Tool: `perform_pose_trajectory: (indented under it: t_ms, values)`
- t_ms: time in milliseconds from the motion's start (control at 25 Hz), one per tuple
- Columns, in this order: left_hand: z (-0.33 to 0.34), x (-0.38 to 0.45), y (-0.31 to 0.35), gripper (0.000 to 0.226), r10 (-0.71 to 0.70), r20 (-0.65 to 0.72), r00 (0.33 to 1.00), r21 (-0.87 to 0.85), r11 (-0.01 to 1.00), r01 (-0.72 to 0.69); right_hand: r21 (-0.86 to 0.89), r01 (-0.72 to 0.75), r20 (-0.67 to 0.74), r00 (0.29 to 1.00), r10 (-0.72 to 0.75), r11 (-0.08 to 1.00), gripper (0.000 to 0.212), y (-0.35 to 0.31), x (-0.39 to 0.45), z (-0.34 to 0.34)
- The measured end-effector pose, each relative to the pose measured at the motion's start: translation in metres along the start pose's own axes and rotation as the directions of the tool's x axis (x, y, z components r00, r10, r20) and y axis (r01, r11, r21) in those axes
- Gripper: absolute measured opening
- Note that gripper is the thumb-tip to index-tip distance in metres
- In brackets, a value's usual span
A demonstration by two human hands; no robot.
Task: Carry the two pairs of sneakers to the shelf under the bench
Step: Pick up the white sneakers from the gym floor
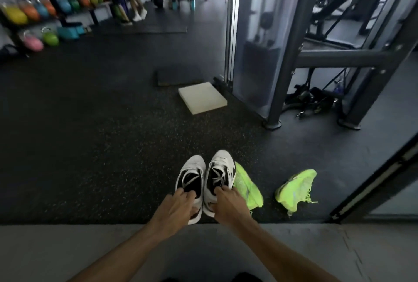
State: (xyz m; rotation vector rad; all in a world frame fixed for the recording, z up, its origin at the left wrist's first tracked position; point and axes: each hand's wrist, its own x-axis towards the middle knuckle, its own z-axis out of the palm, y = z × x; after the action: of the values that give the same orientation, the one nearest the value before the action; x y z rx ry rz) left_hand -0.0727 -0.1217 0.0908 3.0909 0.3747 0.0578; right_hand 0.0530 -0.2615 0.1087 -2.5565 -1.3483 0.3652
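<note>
Two white sneakers with black lining stand side by side on the dark rubber floor, toes pointing away from me. My left hand (pixel 178 206) has its fingers hooked inside the heel opening of the left white sneaker (pixel 192 174). My right hand (pixel 227 202) grips the heel opening of the right white sneaker (pixel 220 169). Right of them lie two neon green sneakers: one (pixel 247 189) touches the right white sneaker, the other (pixel 295 187) lies apart on its side. The grey bench top (pixel 67 250) fills the bottom of the view; its shelf is hidden.
A white foam pad (pixel 202 97) and a dark mat (pixel 178 75) lie ahead on the floor. A grey steel machine frame (pixel 294 39) stands at the right with straps at its foot. A rack of coloured kettlebells (pixel 45 10) lines the far left. A person's legs (pixel 138 8) show far back.
</note>
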Motion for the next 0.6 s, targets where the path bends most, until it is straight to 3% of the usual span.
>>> perform_pose_trajectory:
  t_ms: [160,360,600]
  values:
    - [-0.054,-0.051,0.040,0.026,0.022,-0.097,0.995,-0.018,1.000,-0.024,0.060,0.019,-0.134,0.991,-0.011,0.998,0.026,-0.015,-0.078,-0.017]
    - [-0.103,-0.046,0.057,0.022,0.045,-0.260,0.965,0.010,0.999,-0.044,0.087,-0.025,-0.311,0.949,0.051,0.996,0.042,-0.035,-0.114,-0.056]
    - [-0.182,-0.050,0.074,0.023,-0.043,-0.199,0.979,0.049,0.997,0.054,0.078,-0.137,-0.205,0.967,0.151,0.987,0.028,-0.068,-0.127,-0.141]
